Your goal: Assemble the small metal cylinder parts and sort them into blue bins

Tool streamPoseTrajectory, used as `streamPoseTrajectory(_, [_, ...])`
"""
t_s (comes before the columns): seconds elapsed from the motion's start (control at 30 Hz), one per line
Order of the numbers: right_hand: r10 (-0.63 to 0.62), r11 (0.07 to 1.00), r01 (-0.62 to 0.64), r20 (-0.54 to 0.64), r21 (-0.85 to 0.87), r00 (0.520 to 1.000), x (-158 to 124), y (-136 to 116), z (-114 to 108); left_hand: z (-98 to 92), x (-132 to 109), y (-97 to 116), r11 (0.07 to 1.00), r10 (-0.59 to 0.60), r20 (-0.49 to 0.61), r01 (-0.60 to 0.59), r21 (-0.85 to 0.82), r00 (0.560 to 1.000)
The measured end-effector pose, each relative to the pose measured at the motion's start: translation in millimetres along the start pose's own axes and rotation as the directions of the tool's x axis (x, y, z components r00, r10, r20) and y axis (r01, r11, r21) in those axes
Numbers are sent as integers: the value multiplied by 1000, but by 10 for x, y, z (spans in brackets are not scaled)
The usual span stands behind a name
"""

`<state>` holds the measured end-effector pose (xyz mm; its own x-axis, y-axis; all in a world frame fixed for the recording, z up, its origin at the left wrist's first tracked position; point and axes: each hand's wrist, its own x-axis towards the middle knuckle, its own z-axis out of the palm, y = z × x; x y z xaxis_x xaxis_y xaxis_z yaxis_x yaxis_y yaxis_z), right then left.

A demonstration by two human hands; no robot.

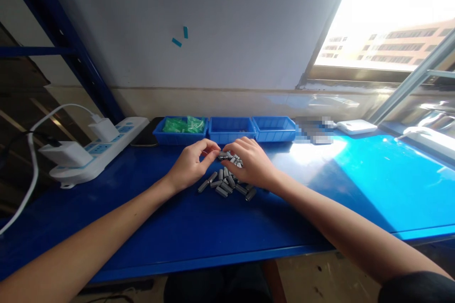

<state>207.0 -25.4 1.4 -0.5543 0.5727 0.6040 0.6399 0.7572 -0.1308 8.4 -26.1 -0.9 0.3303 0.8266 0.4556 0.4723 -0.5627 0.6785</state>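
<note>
Short grey metal pieces (223, 184), rod-shaped and maybe six-sided, lie in a loose pile on the blue table. At the pile's far left edge, my left hand (194, 163) has its thumb and forefinger pinched together. A metal piece shows right beside those fingertips, but what the pinch holds is hidden. My right hand (250, 163) curves over the pile from the right. Its thumb stands apart from its fingers, with metal pieces visible in the gap. The fingertips of both hands almost meet.
Behind the hands stand three blue bins: the left bin (161, 138) with green bags (183, 124), the middle bin (231, 138), and the right bin (275, 136). A power strip (106, 154) with white plugs lies left. A white device (356, 126) rests at back right.
</note>
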Motion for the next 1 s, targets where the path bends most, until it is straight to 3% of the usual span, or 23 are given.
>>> streamPoseTrajectory(0.17, [18,1000,-18,6,-4,1000,-3,-45,-6,38,-32,27,999,-30,-15,29,-43,999])
streamPoseTrajectory(0.47, [31,998,-31,10,59,999,-10,-50,-12,-7,-72,22,985,120,-4,-118,127,993])
streamPoseTrajectory(0.63, [74,990,-73,-9,124,997,-12,-70,-27,1,-73,43,994,56,2,-56,97,998])
streamPoseTrajectory(0.87, [27,998,-29,31,62,999,-11,-50,-21,1,-60,54,999,-35,163,37,-13,986])
streamPoseTrajectory(1.0, [18,999,-19,44,34,999,-22,-55,-31,9,-90,20,1000,5,126,-4,-10,992])
